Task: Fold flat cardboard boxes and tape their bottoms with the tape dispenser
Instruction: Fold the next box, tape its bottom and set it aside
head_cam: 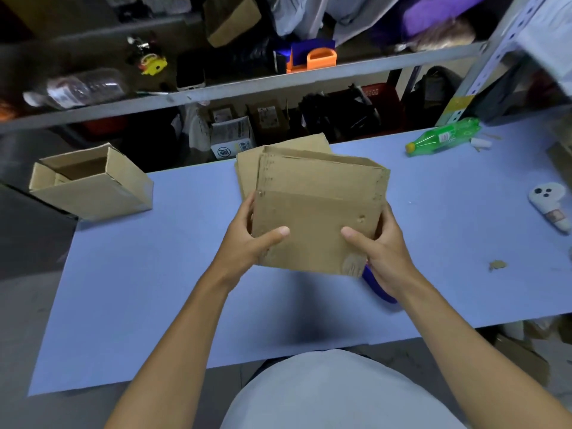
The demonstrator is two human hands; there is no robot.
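Note:
A flat brown cardboard box (315,209) is held above the middle of the blue table (148,292). My left hand (250,239) grips its left edge, thumb on the front face. My right hand (379,246) grips its right edge the same way. Behind it lies a small pile of flat cardboard (247,171). A blue object (379,289), perhaps the tape dispenser, pokes out under my right hand, mostly hidden. A folded open box (93,184) stands at the table's far left corner.
A green plastic bottle (442,137) lies at the far right of the table. A white controller (549,205) rests near the right edge, and a cardboard scrap (496,265) lies closer in. A cluttered metal shelf (247,85) runs behind the table.

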